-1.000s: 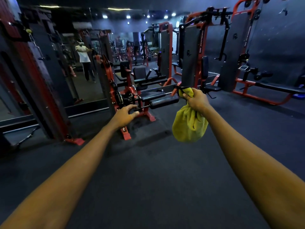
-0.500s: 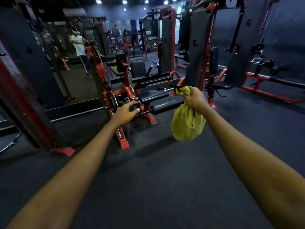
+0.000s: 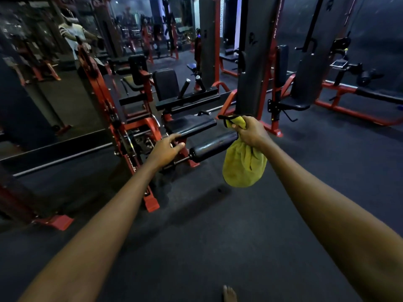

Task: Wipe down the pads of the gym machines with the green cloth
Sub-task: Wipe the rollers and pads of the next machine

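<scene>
White lettering runs up the red steel upright [image 3: 276,25] beside the tall dark weight-stack shroud [image 3: 254,62], but it is too blurred to read. A pale logo on the shroud is just as illegible. More white lettering lies along the slanted red base bar [image 3: 152,203] of the red-framed leg machine [image 3: 148,124], partly hidden behind the left forearm and not readable.

The right hand [image 3: 250,131] is clenched around the neck of the bunched yellow-green terry cloth [image 3: 244,168]. A tuft pokes out above the fist, and the bulk hangs in the air in front of the right end of the black cylindrical roller pad [image 3: 212,147], above the dark rubber floor [image 3: 218,247]. The left hand [image 3: 166,149] holds nothing. Its fingers are loosely extended, and the index finger reaches to the front edge of the flat black seat pad [image 3: 189,125]. Whether it touches the pad cannot be told.

Compared with half a second ago, the leg machine looms larger and nearer. The left hand, which was curled by the metal parts left of the roller pad, now stretches higher toward the seat pad. The right hand's grasp on the cloth is unchanged. A bare foot [image 3: 229,294] now shows at the bottom edge, and the ceiling lights have left the view.
</scene>
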### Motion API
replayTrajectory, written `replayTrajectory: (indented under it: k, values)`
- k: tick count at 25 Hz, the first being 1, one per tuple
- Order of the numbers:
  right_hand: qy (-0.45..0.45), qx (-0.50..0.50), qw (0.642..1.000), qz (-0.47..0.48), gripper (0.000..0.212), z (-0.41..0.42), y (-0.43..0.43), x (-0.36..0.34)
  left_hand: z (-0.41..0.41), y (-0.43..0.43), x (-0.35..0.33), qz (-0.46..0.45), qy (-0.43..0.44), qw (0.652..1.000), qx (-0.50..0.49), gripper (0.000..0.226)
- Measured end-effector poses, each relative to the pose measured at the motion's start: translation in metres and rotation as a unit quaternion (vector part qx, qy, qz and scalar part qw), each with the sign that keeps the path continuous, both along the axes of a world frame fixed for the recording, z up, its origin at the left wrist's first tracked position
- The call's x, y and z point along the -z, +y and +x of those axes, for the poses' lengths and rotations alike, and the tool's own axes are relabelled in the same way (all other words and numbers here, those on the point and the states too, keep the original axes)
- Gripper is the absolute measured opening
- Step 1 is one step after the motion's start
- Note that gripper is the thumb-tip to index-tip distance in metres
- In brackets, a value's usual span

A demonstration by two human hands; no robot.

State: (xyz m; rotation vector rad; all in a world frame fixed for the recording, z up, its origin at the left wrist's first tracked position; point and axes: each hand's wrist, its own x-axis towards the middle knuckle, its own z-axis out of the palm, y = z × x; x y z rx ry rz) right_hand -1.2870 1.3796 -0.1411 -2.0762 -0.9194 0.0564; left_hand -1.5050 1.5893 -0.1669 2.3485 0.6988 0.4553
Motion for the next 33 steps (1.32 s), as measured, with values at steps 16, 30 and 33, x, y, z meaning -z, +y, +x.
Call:
replayTrajectory:
  k: [16, 30, 33]
  values:
    - [0.018, -0.041, 0.997, -0.056, 0.023, 0.310, 0.306, 0.073, 0.304, 0.282, 0.097, -0.083, 0.027, 0.995, -0.045, 0.043]
    - [0.066, -0.078, 0.982, -0.157, 0.039, 0.448, 0.480, 0.267, 0.446, 0.406, 0.267, -0.198, 0.208, 0.957, -0.047, 0.045]
    - [0.049, -0.118, 0.969, -0.213, 0.040, 0.456, 0.494, 0.319, 0.458, 0.407, 0.297, -0.228, 0.250, 0.939, -0.063, 0.046]
